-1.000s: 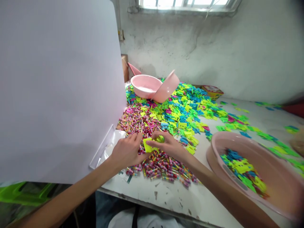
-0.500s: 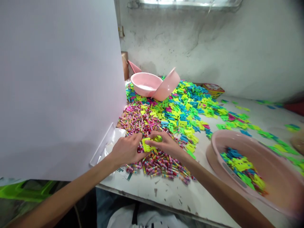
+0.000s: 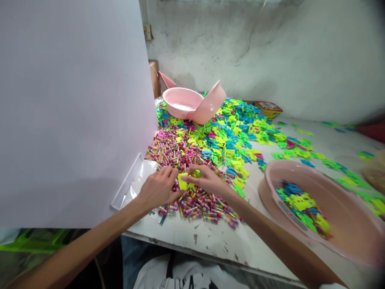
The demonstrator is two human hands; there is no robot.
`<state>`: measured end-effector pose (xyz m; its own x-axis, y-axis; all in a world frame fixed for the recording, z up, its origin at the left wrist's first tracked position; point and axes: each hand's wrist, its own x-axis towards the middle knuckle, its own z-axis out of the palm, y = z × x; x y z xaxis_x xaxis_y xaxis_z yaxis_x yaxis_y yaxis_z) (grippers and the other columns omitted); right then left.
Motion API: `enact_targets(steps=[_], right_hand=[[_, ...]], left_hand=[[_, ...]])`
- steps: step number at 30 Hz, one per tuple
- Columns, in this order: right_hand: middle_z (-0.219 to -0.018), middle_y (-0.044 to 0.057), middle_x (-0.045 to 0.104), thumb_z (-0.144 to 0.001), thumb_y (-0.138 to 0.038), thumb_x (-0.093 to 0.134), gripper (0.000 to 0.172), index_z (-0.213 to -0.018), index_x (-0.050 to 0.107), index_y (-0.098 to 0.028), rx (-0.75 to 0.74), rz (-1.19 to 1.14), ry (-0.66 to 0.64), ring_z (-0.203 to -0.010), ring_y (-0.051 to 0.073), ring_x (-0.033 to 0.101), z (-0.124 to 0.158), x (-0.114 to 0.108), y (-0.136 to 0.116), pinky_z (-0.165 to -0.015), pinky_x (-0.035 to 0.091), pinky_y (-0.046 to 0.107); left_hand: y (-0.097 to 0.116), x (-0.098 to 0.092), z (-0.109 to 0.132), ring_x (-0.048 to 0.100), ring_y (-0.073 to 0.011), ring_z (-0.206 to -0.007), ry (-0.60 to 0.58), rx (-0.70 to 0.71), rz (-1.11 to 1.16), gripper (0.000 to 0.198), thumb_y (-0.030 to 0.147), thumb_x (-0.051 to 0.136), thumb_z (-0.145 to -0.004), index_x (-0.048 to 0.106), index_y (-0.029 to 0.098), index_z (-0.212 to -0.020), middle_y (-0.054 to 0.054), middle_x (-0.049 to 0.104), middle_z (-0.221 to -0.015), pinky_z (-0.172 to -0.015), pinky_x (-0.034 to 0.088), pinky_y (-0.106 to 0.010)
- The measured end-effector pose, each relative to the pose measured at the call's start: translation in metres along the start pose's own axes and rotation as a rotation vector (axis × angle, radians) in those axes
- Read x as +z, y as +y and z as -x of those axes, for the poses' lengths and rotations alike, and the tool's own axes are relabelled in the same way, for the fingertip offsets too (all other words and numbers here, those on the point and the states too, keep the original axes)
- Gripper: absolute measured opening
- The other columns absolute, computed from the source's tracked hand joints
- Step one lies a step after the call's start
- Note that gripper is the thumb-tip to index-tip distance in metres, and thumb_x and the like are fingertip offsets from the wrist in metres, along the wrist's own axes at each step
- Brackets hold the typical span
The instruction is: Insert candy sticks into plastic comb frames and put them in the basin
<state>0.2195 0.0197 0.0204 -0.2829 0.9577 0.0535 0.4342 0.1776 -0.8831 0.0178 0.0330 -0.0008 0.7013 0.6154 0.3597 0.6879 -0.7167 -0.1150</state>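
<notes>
Here, the left hand (image 3: 158, 188) and curled right hand (image 3: 207, 181) are pinching a yellow piece (image 3: 182, 183), a white panel (image 3: 75, 116) standing leftward of them.

Both hands (image 3: 158, 186) (image 3: 209, 180) are bare, with slim, bare forearms (image 3: 105, 226). Below the hands shows a white garment (image 3: 156, 269) with black markings (image 3: 213, 285) and a narrow dark strap (image 3: 170, 269). Blue, denim-like cloth (image 3: 130, 257) lies below and left of them; a white sleeve edge (image 3: 332, 286) peeks out far below right.
</notes>
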Motion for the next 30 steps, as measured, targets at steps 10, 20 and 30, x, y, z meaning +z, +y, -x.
enact_targets(steps=[10, 20, 30], right_hand=[[-0.074, -0.002, 0.054, -0.085, -0.058, 0.063, 0.042, -0.071, 0.058, -0.018, -0.039, -0.011, -0.014, -0.072, 0.015, 0.051, 0.005, 0.006, 0.01, -0.068, 0.037, 0.027], [-0.075, 0.0, 0.055, -0.088, -0.059, 0.059, 0.043, -0.072, 0.059, -0.018, -0.027, 0.093, -0.003, -0.071, 0.016, 0.052, 0.006, 0.011, 0.015, -0.067, 0.036, 0.028], [-0.066, -0.003, 0.051, -0.082, -0.059, 0.063, 0.043, -0.07, 0.057, -0.018, 0.088, -0.013, -0.062, -0.064, 0.013, 0.045, 0.003, 0.01, 0.018, -0.06, 0.032, 0.026]], left_hand=[[-0.005, 0.007, 0.001, 0.067, -0.0244, -0.081, -0.103, 0.024, 0.144, 0.048, 0.063, 0.043, -0.092, 0.05, 0.017, -0.106, -0.006, 0.065, -0.089, -0.055, 0.043, -0.029], [0.002, 0.018, 0.002, 0.068, -0.0252, -0.08, -0.176, 0.022, 0.076, 0.043, 0.057, 0.042, -0.095, 0.052, 0.015, -0.102, -0.007, 0.065, -0.086, -0.053, 0.043, -0.03], [0.002, 0.028, 0.007, 0.066, -0.0251, -0.085, -0.152, 0.049, 0.085, 0.04, 0.055, 0.047, -0.094, 0.052, 0.016, -0.102, -0.007, 0.064, -0.088, -0.058, 0.046, -0.03]])
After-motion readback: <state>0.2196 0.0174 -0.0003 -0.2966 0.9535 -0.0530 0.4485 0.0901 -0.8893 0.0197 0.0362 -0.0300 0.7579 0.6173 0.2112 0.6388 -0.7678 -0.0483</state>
